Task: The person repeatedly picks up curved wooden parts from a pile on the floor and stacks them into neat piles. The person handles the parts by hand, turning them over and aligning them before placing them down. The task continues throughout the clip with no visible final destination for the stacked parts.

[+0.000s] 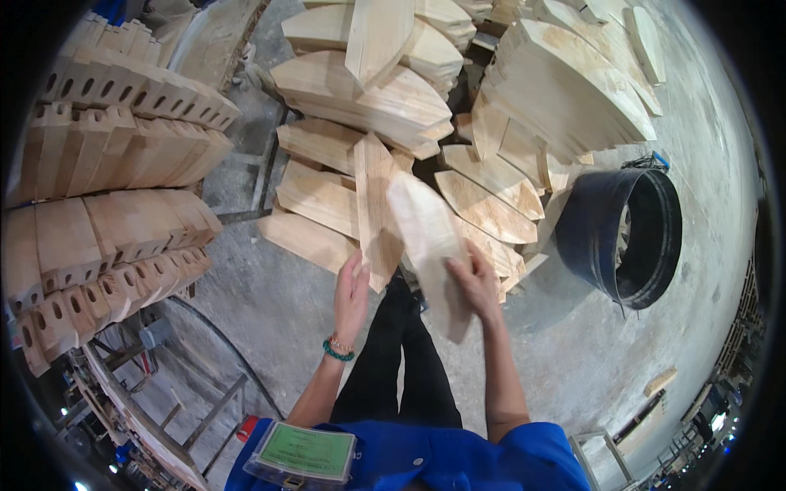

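My right hand [477, 282] grips a pale curved wooden board [430, 237] by its right edge, thumb across its face. The board is tilted and slightly blurred, its rounded end pointing away from me. My left hand [352, 293], with a beaded bracelet at the wrist, has its fingers stretched out and holds nothing. Its fingertips are beside the near end of a long upright-lying wooden board [378, 204], and I cannot tell whether they touch it. That board lies across stacked shaped wooden pieces [315, 200] in front of me.
More stacked boards [360, 90] rise behind, with a tall stack [565, 82] at the far right. A dark round bin [585, 225] stands on the concrete floor to my right. At left, slotted wooden blocks [115, 229] sit in rows above a metal frame [155, 417].
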### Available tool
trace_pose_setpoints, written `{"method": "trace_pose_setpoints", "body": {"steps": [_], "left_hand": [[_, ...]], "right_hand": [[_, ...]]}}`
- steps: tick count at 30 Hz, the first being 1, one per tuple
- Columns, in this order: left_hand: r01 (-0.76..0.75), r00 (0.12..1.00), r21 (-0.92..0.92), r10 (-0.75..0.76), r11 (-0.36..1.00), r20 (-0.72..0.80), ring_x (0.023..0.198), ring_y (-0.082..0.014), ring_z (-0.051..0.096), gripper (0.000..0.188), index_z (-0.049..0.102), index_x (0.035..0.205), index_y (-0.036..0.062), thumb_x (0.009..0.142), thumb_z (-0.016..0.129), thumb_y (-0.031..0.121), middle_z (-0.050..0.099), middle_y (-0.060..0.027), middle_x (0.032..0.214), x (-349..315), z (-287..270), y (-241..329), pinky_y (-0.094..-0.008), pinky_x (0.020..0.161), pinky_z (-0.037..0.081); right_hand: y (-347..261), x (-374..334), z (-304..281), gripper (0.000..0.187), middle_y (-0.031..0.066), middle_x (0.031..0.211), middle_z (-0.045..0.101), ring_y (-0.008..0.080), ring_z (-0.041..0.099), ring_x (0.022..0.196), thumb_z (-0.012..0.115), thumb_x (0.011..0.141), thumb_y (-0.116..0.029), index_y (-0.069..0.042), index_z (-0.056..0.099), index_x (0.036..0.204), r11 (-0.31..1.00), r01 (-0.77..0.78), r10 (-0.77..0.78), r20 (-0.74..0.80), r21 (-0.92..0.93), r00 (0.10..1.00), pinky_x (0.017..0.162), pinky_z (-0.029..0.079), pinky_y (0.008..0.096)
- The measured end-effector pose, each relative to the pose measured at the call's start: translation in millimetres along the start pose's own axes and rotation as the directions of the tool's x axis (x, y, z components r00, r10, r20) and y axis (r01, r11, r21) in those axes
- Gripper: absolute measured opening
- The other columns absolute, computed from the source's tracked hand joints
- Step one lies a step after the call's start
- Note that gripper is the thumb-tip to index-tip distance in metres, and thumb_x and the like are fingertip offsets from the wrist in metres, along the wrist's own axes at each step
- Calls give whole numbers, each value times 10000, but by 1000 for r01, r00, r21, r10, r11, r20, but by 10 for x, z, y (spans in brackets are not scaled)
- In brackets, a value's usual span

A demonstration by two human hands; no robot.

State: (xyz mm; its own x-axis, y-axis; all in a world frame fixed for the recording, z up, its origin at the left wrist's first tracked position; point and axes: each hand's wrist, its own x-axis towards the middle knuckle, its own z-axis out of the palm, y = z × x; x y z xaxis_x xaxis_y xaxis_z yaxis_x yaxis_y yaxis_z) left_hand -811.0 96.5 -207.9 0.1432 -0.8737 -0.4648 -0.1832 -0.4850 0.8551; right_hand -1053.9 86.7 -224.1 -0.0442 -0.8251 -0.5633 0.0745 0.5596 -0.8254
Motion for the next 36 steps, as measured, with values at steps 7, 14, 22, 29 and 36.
{"method": "trace_pose_setpoints", "body": {"steps": [7, 14, 22, 29, 36], "left_hand": [[-104, 980, 278, 145, 955, -133, 1339, -370, 366, 930, 254, 1442, -66, 827, 673, 493, 343, -292, 1447, 940, 291, 251, -401, 1109, 293], [2, 944, 505, 165, 863, -286, 1257, -427, 412, 1075, 187, 1440, -23, 687, 793, 447, 406, -282, 1357, 953, 731, 207, -481, 1031, 362], [-105, 941, 468, 239, 878, -238, 1241, -451, 421, 908, 224, 1433, -37, 824, 674, 462, 416, -289, 1354, 951, 789, 146, -489, 1023, 367], [-109, 971, 148, 137, 983, -194, 1285, -353, 440, 721, 296, 1447, -4, 924, 577, 405, 413, -234, 1419, 1128, 450, -124, -435, 1034, 370], [176, 980, -297, -140, 939, 140, 1392, -236, 313, 839, 166, 1517, 54, 952, 233, 670, 298, -147, 1527, 1045, -48, 64, -398, 1108, 260]], "right_hand": [[-179, 555, 416, 581, 77, 1106, 614, 130, 581, 986, 660, 913, -232, -6, 431, 1396, 987, 141, -140, -17, 75, 990, 874, 470, 273], [-1388, 1581, 767, 548, 114, 1151, 603, 143, 598, 988, 656, 907, -259, 32, 470, 1332, 901, 404, -402, -44, 159, 915, 856, 486, 278], [-2311, 2338, 1134, 519, 50, 1102, 617, 167, 617, 964, 732, 852, -255, -2, 506, 1244, 837, 21, -46, 31, 547, 998, 848, 518, 325], [-1147, 1113, 708, 541, 25, 1105, 616, 112, 598, 946, 707, 853, -328, -36, 510, 1264, 928, -53, -24, 201, 368, 979, 789, 491, 261], [-157, -179, 769, 650, 185, 1299, 526, 249, 500, 1216, 679, 886, -256, 48, 384, 1379, 991, -68, 60, 71, 118, 996, 1032, 379, 357]]}}
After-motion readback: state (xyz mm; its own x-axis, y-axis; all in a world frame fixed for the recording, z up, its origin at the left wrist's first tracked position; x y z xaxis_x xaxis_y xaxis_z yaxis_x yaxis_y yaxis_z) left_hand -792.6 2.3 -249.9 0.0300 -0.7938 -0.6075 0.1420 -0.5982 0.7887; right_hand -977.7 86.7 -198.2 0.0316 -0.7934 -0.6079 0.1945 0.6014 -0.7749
